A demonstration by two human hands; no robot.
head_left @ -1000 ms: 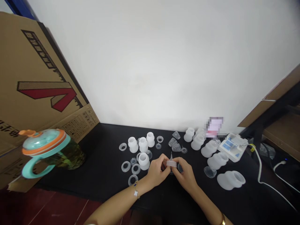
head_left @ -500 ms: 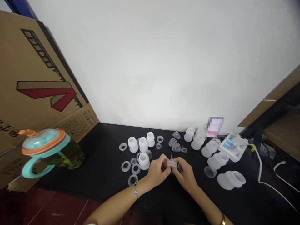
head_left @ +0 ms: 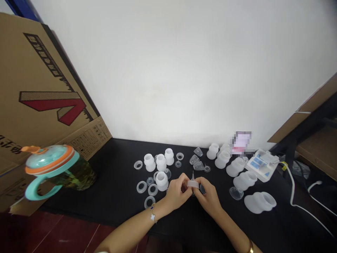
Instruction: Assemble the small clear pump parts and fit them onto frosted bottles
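My left hand (head_left: 179,191) and my right hand (head_left: 207,197) pinch a translucent screw ring (head_left: 193,183) between them, low over the black table. A thin clear nipple-like tip (head_left: 193,175) points up out of the ring. Beneath my fingers lie clear pieces, mostly hidden. Left of my hands stand several small white bottles (head_left: 161,180), with loose translucent rings (head_left: 152,190) and small clear discs (head_left: 150,181) around them. Beyond my hands are several clear caps (head_left: 198,166) and a flat disc with a thin spike (head_left: 207,168).
At the right, several larger frosted bottles (head_left: 245,180) lie or stand near a white boxed device (head_left: 263,166) with a white cable (head_left: 291,182). A phone-like blurred item (head_left: 241,142) leans on the wall. A lidded teal jug (head_left: 60,168) and a cardboard box (head_left: 39,80) stand left.
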